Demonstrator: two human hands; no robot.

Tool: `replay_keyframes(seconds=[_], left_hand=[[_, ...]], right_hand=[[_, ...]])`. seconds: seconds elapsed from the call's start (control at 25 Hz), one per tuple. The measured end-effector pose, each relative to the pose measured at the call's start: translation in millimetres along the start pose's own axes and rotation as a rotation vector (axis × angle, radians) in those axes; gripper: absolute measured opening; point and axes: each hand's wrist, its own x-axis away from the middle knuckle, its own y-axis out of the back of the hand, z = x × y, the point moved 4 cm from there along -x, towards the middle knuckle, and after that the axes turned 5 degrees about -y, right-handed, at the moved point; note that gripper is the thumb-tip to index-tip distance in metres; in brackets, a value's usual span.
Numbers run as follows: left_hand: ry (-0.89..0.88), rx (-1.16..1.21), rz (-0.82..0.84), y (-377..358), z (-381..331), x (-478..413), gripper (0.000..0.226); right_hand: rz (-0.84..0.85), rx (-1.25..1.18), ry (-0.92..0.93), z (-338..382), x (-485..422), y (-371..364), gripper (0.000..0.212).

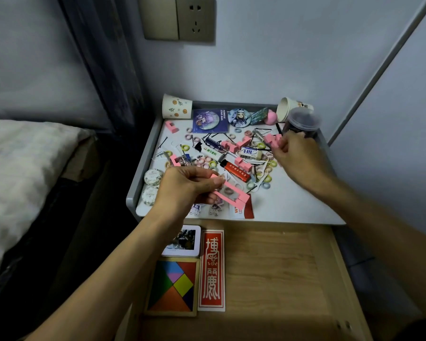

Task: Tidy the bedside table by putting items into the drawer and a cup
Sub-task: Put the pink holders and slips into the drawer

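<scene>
Two pink pieces are held: the left hand (187,185) pinches a pink frame (231,193) over the front edge of the bench (293,207); the right hand (298,156) pinches a pink block (272,140) near the right edge; a paper cup (177,106) sits at the rear left corner; the open drawer (268,267) below the front edge holds a tangram (173,286).

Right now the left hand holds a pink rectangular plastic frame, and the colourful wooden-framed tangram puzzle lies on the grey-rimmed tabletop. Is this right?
Partly wrong. In the head view the left hand holds the pink rectangular plastic frame, but the colourful tangram puzzle lies in the open wooden drawer, not on the tabletop.
</scene>
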Motion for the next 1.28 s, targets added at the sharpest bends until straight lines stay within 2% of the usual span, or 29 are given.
replay_keyframes(seconds=[0.08, 0.12, 0.28, 0.44, 0.8, 1.0, 1.28], left_hand=[[0.025, 0.019, 0.040, -2.9, 1.0, 0.9, 0.014], [0.041, 0.028, 0.063, -5.6, 1.6, 2.4, 0.014], [0.107, 0.082, 0.083, -17.0, 9.3, 8.1, 0.020], [0.149, 0.139, 0.059, -19.4, 15.0, 8.9, 0.024], [0.175, 0.169, 0.066, -18.9, 15.9, 9.8, 0.024], [0.156, 0.139, 0.079, -15.3, 15.3, 10.5, 0.020], [0.082, 0.115, 0.076, -15.3, 13.0, 11.5, 0.017]], right_hand=[[0.143, -0.366, 0.071, 10.7, 37.3, 5.3, 0.015], [0.165, -0.470, 0.105, 14.5, 55.3, 5.8, 0.013], [0.082, -0.635, 0.143, 16.1, 86.5, -12.5, 0.025], [0.169, -0.755, 0.153, 22.5, 92.6, -19.2, 0.027], [0.222, -0.743, 0.228, 28.0, 99.6, -19.1, 0.033], [0.311, -0.708, 0.262, 29.3, 99.3, -18.3, 0.042], [0.321, -0.712, 0.284, 30.7, 100.3, -16.2, 0.046]])
